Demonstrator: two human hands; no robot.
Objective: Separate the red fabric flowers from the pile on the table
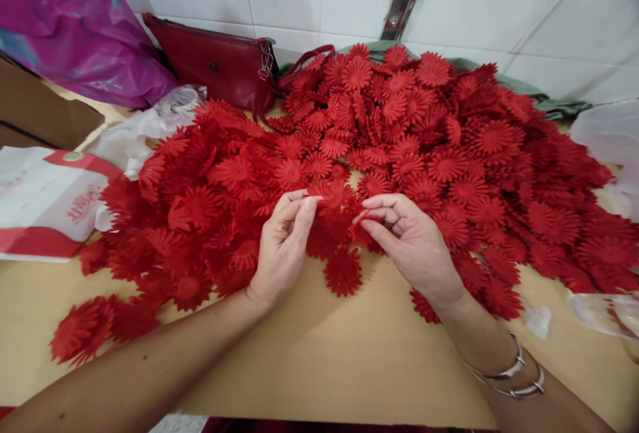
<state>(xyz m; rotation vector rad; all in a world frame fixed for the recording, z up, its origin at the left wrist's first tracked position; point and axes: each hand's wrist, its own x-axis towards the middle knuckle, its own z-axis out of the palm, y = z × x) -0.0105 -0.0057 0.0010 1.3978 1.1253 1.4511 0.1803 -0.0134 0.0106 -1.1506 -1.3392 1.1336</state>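
Near the middle of the frame, works with both hands in front of a broad heap of red flowers [449, 167], spread from left of centre to the right edge. With the left hand [283, 243], pinches the edge of a red flower piece [330, 197] between thumb and forefinger, with tips drawn together and no gap to see. With the right hand [418, 247], just right of centre, grips a folded-looking red piece [365, 215] in much the same way, with thumb and fingertips closed on it. Too blurred to tell single layer from several in either grip.

To do this well, pinch lightly and only at the rim; likely easy to crease, judging by the thin petals. Hold both pieces free of the heap and of the loose red flower [343, 272] below centre, to avoid catching neighbouring petals. Angle the work toward the tabletop [319, 366] at lower centre for a plainer view of the fingertips. Mind the bracelets [512, 371] at lower right. Leave the red handbag [214, 60], at upper left, untouched.
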